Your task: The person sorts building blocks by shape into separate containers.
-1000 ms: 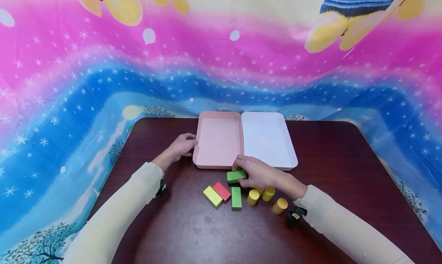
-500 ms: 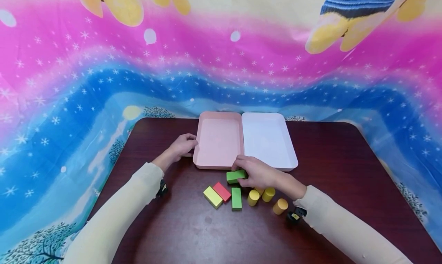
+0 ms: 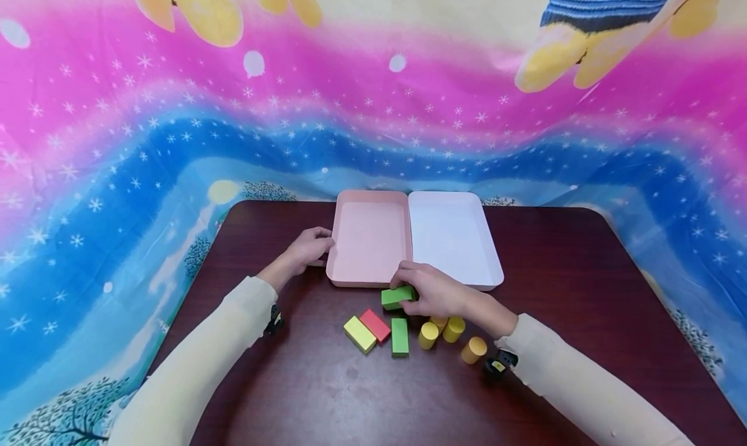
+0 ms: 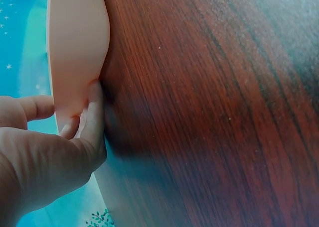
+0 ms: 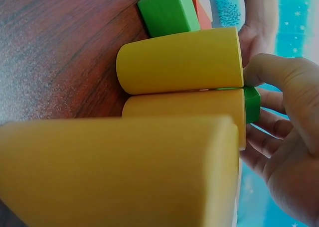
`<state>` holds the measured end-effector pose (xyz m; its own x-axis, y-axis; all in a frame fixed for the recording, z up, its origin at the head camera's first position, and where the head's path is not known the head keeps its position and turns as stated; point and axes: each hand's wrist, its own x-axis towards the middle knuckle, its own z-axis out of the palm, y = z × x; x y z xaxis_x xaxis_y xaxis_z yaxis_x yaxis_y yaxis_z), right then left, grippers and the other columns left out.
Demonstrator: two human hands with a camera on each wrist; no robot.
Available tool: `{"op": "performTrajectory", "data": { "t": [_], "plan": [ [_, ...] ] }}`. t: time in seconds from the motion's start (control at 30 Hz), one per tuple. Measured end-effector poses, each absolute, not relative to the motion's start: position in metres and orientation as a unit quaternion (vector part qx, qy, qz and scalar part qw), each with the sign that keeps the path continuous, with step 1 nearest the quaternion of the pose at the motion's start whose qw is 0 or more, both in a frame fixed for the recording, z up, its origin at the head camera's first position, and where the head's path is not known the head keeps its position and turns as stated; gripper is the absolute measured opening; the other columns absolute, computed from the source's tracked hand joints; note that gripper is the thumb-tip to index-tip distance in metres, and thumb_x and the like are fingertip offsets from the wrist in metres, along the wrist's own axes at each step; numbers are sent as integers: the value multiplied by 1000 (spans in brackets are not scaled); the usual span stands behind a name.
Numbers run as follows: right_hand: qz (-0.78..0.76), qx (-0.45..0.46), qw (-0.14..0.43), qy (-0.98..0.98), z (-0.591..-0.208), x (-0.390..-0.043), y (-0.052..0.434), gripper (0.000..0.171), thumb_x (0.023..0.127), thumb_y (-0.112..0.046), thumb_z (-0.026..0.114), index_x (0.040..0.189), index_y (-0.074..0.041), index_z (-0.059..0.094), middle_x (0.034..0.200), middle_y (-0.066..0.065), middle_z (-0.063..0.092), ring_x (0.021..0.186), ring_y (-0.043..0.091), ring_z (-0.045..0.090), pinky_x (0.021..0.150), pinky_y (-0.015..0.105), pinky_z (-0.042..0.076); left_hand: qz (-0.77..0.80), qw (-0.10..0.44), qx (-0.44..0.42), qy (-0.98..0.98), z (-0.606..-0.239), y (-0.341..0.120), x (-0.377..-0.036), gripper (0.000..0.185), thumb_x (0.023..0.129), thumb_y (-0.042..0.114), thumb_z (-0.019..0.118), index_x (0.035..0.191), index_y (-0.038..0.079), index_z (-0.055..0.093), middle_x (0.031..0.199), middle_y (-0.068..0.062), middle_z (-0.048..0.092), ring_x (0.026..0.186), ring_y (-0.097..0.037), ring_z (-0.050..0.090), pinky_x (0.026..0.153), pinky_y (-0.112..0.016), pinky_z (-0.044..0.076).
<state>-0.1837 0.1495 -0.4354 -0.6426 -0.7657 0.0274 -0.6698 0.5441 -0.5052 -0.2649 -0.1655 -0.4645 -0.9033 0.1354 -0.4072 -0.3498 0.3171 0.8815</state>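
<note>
My left hand (image 3: pixel 306 246) touches the left side of the pink tray (image 3: pixel 373 242). Close up in the left wrist view, its fingers lie against the tray's outer wall (image 4: pixel 77 43), with one fingertip at the rim. My right hand (image 3: pixel 434 292) pinches a green rectangular block (image 3: pixel 394 297) between thumb and fingers, just in front of the two trays. Yellow cylinders (image 5: pixel 179 60) hide most of that block in the right wrist view. A second green block (image 3: pixel 399 338) lies nearer on the table, beside a red block (image 3: pixel 375 326) and a yellow-green block (image 3: pixel 359 334).
A white tray (image 3: pixel 454 242) adjoins the pink one on its right. Several yellow cylinders stand under and beside my right wrist, the nearest cylinder (image 3: pixel 474 351) a little apart. The dark wooden table (image 3: pixel 327 394) ends at a patterned cloth backdrop (image 3: pixel 373 141).
The right hand and its green block have shifted very slightly left. The left hand stays at the pink tray.
</note>
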Motion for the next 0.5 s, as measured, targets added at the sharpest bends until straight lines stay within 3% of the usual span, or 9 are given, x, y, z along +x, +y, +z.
{"op": "performTrajectory", "data": {
  "t": [0.5],
  "plan": [
    [-243,-407,93,875,-432,-187,150,25,92,-14,79,116,-13,73,110,-4,62,92,12,58,82,26,56,575,217,-67,786,-462,-166,-265,51,108,18,50,156,2,42,145,-22,57,135,-34,57,104,-50,56]
  ]
}}
